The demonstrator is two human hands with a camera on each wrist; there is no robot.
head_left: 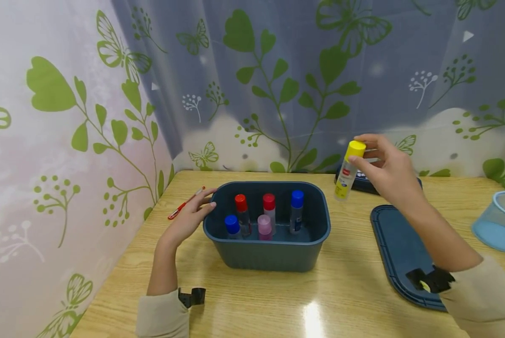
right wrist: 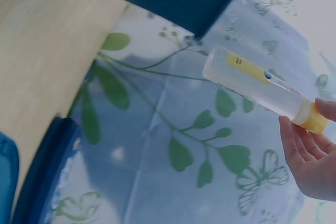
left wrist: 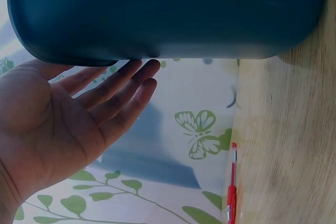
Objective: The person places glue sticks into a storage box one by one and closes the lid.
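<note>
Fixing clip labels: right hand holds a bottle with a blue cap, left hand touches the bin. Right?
No: the cap is yellow, not blue, per head view. Right hand holds the bottle, left hand touches the bin.

— What did we see in the right hand (head_left: pixel 387 165)?
— We saw it pinch a tilted clear tube (head_left: pixel 347 177) by its yellow cap (head_left: pixel 355 149), to the right of a dark blue bin (head_left: pixel 269 257).
— And where did we find the left hand (head_left: pixel 187 220)?
— We found its fingers touching the bin's left rim, a red pen (head_left: pixel 180 208) lying just beside that hand on the wooden table (head_left: pixel 345 295).
— Which tubes did we spot inside the bin?
— We counted five: two blue-capped tubes (head_left: pixel 296 213), two red-capped tubes (head_left: pixel 242 211) and a pink tube (head_left: pixel 264 226).
— What else did we notice?
— We noticed a dark blue lid (head_left: pixel 400 249), partly behind the right forearm (head_left: pixel 446 237), and a mesh basket (head_left: pixel 495 234).
</note>
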